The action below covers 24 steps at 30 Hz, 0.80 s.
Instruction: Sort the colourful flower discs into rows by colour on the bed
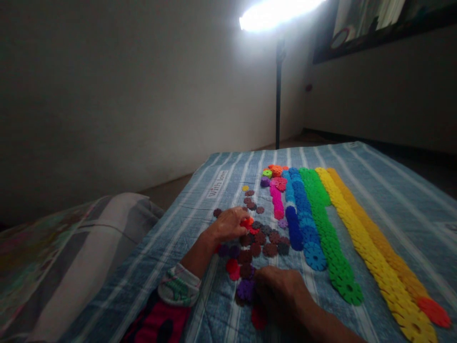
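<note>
My left hand (230, 225) reaches over a loose pile of brown discs (270, 249), its fingertips pinched at an orange-red disc (247, 222). Nearer to me, my right hand (280, 288) is curled beside a purple disc (246, 289); its fingertips are hidden and dark. Red discs (233, 269) lie between the two hands. To the right run overlapping rows of notched discs: pink (276, 201), blue (303, 209), green (328, 243), yellow (371, 252) and amber (389, 247).
Everything lies on a striped blue cloth (403, 190). Orange discs (276, 170) and a lime disc (267, 173) sit at the far end. A lit lamp on a black pole (278, 95) stands behind. Grey-striped fabric (93, 247) is at left.
</note>
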Tool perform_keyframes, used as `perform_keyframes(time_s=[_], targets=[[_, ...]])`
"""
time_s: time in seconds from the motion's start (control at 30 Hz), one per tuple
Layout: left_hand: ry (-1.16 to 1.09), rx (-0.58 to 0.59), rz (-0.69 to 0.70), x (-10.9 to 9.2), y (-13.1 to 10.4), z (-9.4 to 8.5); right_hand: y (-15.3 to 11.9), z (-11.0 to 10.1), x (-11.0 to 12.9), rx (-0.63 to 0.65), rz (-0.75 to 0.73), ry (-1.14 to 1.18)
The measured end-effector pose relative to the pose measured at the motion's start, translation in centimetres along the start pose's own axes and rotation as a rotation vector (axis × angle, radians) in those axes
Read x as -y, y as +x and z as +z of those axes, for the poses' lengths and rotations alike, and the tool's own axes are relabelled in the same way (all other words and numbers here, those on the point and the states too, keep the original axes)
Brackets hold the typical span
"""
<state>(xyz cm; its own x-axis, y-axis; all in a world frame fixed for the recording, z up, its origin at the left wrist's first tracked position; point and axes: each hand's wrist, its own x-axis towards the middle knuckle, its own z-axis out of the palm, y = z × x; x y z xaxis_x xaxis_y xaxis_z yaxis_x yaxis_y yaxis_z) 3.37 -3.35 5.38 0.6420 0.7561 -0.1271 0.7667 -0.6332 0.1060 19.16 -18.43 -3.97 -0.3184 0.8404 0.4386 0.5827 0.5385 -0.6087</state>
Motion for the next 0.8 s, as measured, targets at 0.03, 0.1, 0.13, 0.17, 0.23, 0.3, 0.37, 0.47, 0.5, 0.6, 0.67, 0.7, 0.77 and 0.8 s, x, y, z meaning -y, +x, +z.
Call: perform_keyframes(time_s=[0.03, 0.1, 0.13, 0.17, 0.23, 0.3, 0.37, 0.47, 0.5, 0.6, 0.67, 0.7, 0.77, 0.8], targets=[[-0.011, -0.013, -0.017, 0.07, 0.05, 0.09, -0.01, 0.01, 0.0, 0.005, 0.004, -0.008], [-0.035, -0.048, -0.031, 0.16, 0.18, 0.31, -0.04, 0.07, 0.01, 0.01, 0.006, -0.027], [-0.046, -0.066, -0.021, 0.15, 0.25, 0.42, -0.06, 0.1, 0.01, 0.013, 0.007, -0.039], [-0.054, -0.079, -0.002, 0.12, 0.31, 0.52, -0.08, 0.14, 0.02, 0.019, 0.007, -0.053], [-0.054, -0.084, 0.036, 0.01, 0.42, 0.65, -0.1, 0.2, 0.03, 0.024, 0.003, -0.074], [-0.033, -0.055, 0.056, -0.08, 0.48, 0.67, -0.09, 0.2, 0.06, 0.015, -0.006, -0.071], [-0.011, -0.012, 0.053, -0.11, 0.48, 0.57, -0.04, 0.13, 0.1, -0.002, -0.013, -0.05], [-0.015, 0.027, 0.024, -0.1, 0.46, 0.33, 0.05, -0.03, 0.12, -0.001, -0.025, -0.019], [-0.027, 0.033, 0.01, -0.1, 0.46, 0.24, 0.06, -0.04, 0.09, -0.001, -0.03, -0.018], [-0.08, 0.04, -0.04, -0.19, 0.43, 0.05, 0.01, 0.07, -0.06, -0.022, -0.035, -0.034], [-0.1, 0.044, -0.078, -0.32, 0.39, -0.02, -0.06, 0.2, -0.13, -0.022, -0.033, -0.035], [-0.101, 0.045, -0.095, -0.39, 0.37, -0.03, -0.09, 0.24, -0.15, -0.016, -0.031, -0.035], [-0.091, 0.039, -0.116, -0.51, 0.32, -0.01, -0.1, 0.21, -0.09, -0.002, -0.024, -0.048], [-0.084, 0.032, -0.12, -0.54, 0.31, 0.02, -0.07, 0.14, -0.02, 0.003, -0.018, -0.055]])
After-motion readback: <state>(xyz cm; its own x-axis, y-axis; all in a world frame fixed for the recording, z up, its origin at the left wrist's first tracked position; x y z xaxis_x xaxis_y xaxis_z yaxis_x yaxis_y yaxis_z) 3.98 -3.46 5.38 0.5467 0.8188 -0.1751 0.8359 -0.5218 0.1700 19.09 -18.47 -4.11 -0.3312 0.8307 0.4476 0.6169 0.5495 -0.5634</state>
